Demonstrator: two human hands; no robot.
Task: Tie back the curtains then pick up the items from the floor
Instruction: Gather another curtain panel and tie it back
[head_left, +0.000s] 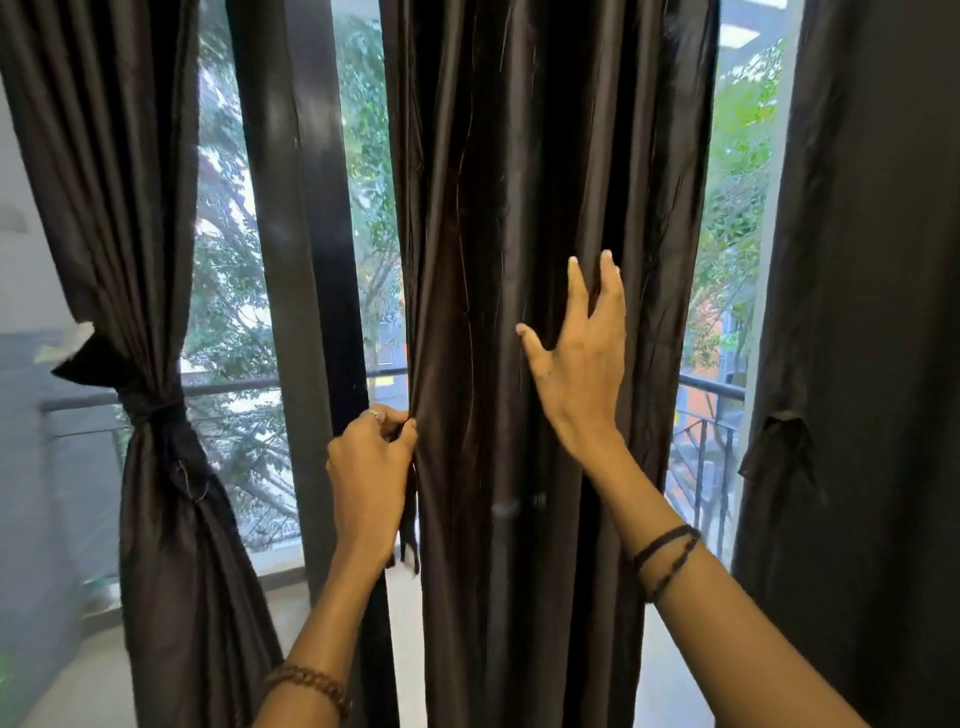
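1. Nearest: two bare forearms reaching up from the bottom edge, a brown beaded bracelet (311, 682) on the left wrist, thin black cords (666, 557) on the right wrist.
2. Left hand (370, 467): fingers curled, pinching the left edge of the middle dark brown satin curtain (498, 208), together with a narrow dark fabric strip (410, 525) hanging down below the fist. Probably the tie-back band, but not sure.
3. Right hand (582, 358): relaxed and spread, fingers straight, laid flat against the front folds of the same curtain, gripping nothing.
4. Middle curtain: hanging straight and loose, gathered only a little, not yet tied.
5. Left dark brown curtain (156, 493): already bound at the waist by a dark knotted band (150, 405), so this part judged done.
6. Right dark curtain (857, 312): hanging loose, with a short dark loop (779, 441) dangling on its edge, seemingly not tied.
7. Farther: black window frame (317, 260), balcony metal railing (701, 415) and green trees (228, 286) behind the glass.
8. Progress judged: about one curtain of three finished; two left, then the picking from the floor, with no floor items visible here.
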